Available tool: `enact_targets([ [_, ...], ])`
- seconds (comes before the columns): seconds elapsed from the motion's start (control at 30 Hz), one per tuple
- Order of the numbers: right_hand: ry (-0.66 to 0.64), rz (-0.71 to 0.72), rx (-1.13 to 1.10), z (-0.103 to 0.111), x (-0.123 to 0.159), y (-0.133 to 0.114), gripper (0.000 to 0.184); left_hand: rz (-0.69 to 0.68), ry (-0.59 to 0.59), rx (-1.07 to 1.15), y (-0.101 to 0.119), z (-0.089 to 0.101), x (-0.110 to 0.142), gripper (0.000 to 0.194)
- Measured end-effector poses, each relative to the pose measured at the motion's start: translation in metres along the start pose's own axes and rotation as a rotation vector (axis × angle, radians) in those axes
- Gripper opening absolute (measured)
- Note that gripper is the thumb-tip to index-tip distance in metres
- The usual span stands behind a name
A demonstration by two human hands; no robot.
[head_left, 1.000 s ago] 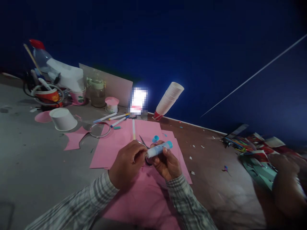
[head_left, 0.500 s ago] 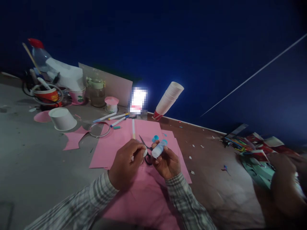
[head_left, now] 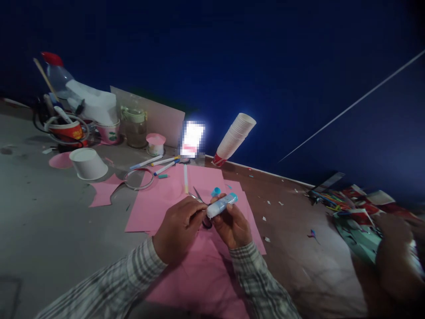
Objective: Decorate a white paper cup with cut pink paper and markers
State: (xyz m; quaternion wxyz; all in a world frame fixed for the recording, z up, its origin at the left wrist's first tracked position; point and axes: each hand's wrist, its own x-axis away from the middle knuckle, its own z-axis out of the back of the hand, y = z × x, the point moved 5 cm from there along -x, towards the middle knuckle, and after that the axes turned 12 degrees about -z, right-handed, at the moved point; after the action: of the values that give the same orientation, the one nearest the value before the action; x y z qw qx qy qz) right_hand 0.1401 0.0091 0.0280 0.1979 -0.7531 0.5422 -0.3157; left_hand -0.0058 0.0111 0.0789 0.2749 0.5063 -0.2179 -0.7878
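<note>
Over the pink paper (head_left: 146,217), both hands of the person are at work, near each other. The right hand (head_left: 232,228) has its grip closed around a pale tube (head_left: 222,205) with a blue end; fingers and thumb hold it tilted, the blue end higher and the white end turned toward the left hand (head_left: 179,223). The fingers of this left hand are pinched together just beside the white end — whether they have hold of something small, I cannot tell.

On the pink paper, partly hidden behind the hands, lie black-handled scissors (head_left: 207,224). A blue cap (head_left: 216,191) lies on the paper too, near the tube, and a white stick-like pen (head_left: 185,178) rests toward the far edge.

To the left of the pink paper, on the worktop (head_left: 83,239), there is a white cup (head_left: 89,165) turned upside down, and near it a cut pink scrap (head_left: 105,191). A ring (head_left: 137,189) overlaps the paper's left edge. Beyond the paper, a tall stack of paper cups (head_left: 235,138) leans near the blue wall (head_left: 299,88). Far to the right of the paper — blurred — another person's arm (head_left: 395,257) reaches in.
</note>
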Motion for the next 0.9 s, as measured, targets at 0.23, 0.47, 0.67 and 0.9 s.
enact_targets([
  [0.23, 0.014, 0.069, 0.093, 0.0010, 0.0014, -0.0035, 0.026, -0.071, -0.028, -0.042, 0.0019, -0.0003, 0.0013, 0.014],
  [0.47, 0.022, 0.052, 0.141, 0.0043, 0.0013, -0.0021, 0.026, -0.120, -0.091, -0.099, 0.0023, -0.0034, 0.0032, 0.018],
  [0.67, -0.032, -0.053, 0.083, 0.0040, 0.0013, 0.0016, 0.029, -0.035, -0.057, -0.004, -0.0024, 0.0002, 0.0001, 0.020],
  [0.9, -0.077, -0.137, -0.094, 0.0060, 0.0010, -0.0009, 0.031, 0.058, 0.041, 0.126, -0.0048, 0.0053, 0.0009, 0.015],
])
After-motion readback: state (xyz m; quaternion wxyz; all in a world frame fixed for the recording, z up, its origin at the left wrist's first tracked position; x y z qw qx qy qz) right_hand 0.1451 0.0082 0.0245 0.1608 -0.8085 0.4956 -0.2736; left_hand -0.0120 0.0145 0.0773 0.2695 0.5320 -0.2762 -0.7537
